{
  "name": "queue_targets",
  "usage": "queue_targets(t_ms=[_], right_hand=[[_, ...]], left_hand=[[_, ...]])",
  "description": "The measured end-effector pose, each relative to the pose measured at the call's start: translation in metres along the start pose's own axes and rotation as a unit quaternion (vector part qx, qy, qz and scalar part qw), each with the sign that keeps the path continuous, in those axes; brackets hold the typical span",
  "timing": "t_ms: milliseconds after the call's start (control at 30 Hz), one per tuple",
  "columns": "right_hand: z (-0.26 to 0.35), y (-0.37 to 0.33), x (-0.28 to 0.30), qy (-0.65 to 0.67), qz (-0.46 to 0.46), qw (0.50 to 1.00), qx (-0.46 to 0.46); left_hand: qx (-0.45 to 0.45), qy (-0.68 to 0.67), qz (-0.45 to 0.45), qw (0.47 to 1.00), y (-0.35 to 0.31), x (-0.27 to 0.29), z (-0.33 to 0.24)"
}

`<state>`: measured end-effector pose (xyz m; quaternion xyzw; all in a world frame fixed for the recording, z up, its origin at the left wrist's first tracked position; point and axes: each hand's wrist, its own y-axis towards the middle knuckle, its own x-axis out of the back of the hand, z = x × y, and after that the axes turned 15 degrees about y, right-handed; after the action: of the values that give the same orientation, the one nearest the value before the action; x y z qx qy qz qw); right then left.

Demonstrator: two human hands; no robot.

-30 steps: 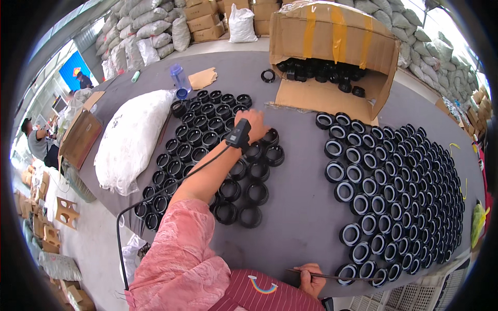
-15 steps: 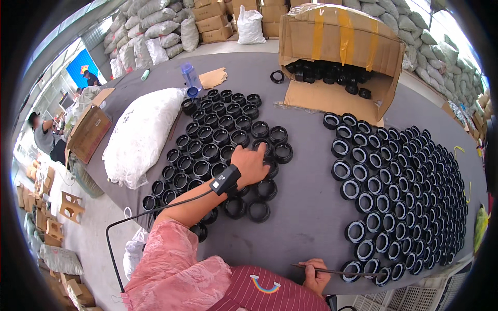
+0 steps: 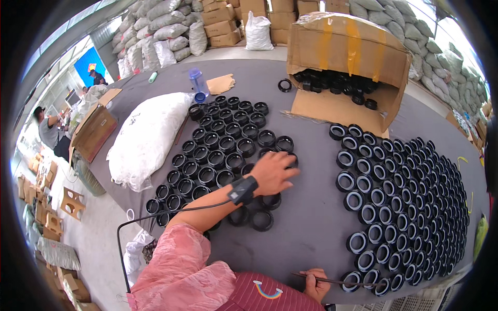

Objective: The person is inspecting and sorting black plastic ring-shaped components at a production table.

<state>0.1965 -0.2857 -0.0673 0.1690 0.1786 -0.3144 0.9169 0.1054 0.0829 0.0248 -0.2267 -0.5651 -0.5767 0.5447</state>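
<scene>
My left hand (image 3: 275, 172), fingers spread, hovers over the right edge of a group of black plastic rings (image 3: 226, 143) standing on the grey table. It hides some of those rings, and I see nothing in its grasp. Close to the table's near edge, my right hand (image 3: 315, 284) is closed around a thin dark stick (image 3: 340, 282). The stick's right end reaches over the nearest rings of a second, larger group (image 3: 368, 213), whose black rings have pale inner liners and stand in dense rows.
A tipped cardboard box (image 3: 337, 49) at the back holds more black rings; a single ring (image 3: 284, 85) lies beside it. Left of the first group are a stuffed white bag (image 3: 148, 137) and a clear bottle (image 3: 197, 82). Two people are far left. A cable runs from my left wrist.
My left hand has moved right and slightly nearer, and its fingers have spread off the ring they were touching. The right hand still holds the stick. The whole view has shifted slightly.
</scene>
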Motion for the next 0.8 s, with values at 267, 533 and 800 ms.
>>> queue_targets(t_ms=[267,533,800], right_hand=[[0.034,0.010,-0.014,-0.105,0.019,0.992,-0.063],[0.016,0.004,-0.004,-0.107,0.025,0.994,-0.020],[0.001,-0.008,0.031,-0.099,0.028,0.993,-0.065]], left_hand=[[0.030,-0.010,0.159,0.987,0.007,-0.026,0.000],[0.054,-0.031,0.154,0.986,-0.007,-0.029,0.017],[0.037,-0.062,0.019,0.997,-0.014,-0.025,0.006]])
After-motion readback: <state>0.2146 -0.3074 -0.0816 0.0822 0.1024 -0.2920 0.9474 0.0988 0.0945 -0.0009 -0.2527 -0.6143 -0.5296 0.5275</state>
